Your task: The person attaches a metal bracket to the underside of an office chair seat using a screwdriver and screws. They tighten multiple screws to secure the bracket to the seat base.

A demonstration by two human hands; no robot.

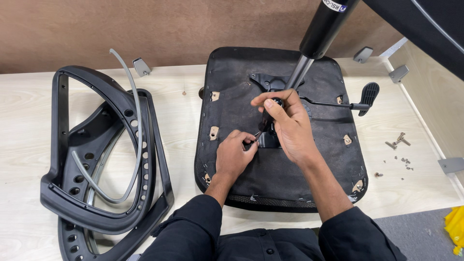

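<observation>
Left fingers (244, 140) pinched beside right-hand (285, 125) screwdriver (268, 118).

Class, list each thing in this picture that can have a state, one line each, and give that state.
Seat: upside down on the table.
Screwdriver: tilted, gripped by the right hand.
Left hand: pinching at the screwdriver tip.
Lever: sticking out sideways.
Chair frames: lying stacked.
Screws: loose.

A black-handled screwdriver (267, 118) stands tilted at frame centre, tip down by a small screw (254, 136). Both sit over the upturned black chair seat (232, 87), lying flat, centre frame.
</observation>
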